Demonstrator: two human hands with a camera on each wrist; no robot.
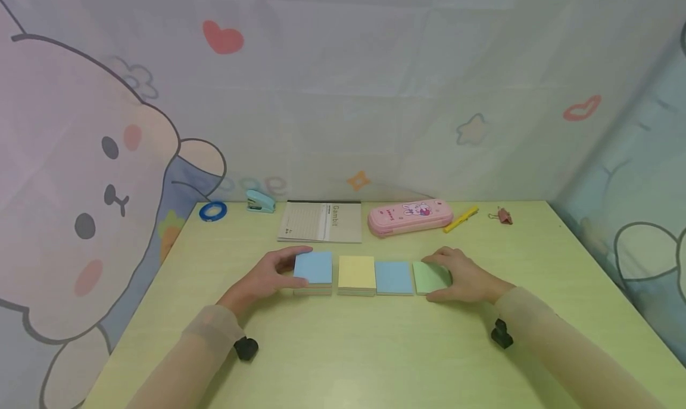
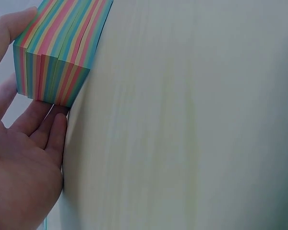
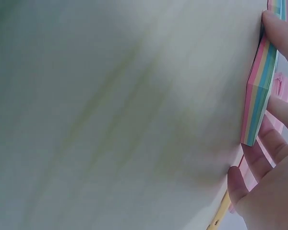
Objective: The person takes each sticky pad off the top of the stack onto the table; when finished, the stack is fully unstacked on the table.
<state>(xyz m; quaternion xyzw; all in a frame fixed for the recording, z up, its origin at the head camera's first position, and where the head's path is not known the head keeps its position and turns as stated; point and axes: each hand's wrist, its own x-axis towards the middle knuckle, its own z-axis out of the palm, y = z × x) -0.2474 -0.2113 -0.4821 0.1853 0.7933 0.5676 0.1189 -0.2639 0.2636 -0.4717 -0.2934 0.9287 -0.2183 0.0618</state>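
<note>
Four piles of square sticky notes form a row across the table. My left hand (image 1: 270, 272) spans the leftmost one, a thick blue-topped stack (image 1: 314, 268), thumb at its near side and fingers at its far side. In the left wrist view the striped sides of that stack (image 2: 57, 52) show several pads piled up. At the row's right end, my right hand (image 1: 461, 276) holds a thin green-topped pad (image 1: 429, 278) between thumb and fingers. Between the hands lie a yellow-topped stack (image 1: 356, 273) and a thinner blue pad (image 1: 393, 277), side by side.
Along the back of the table lie blue tape (image 1: 212, 203), a light blue stapler (image 1: 260, 202), a notebook (image 1: 343, 223), a pink pencil case (image 1: 409, 224), a yellow pen (image 1: 461, 219) and a reddish binder clip (image 1: 504, 216). A printed curtain (image 1: 343, 111) hangs behind.
</note>
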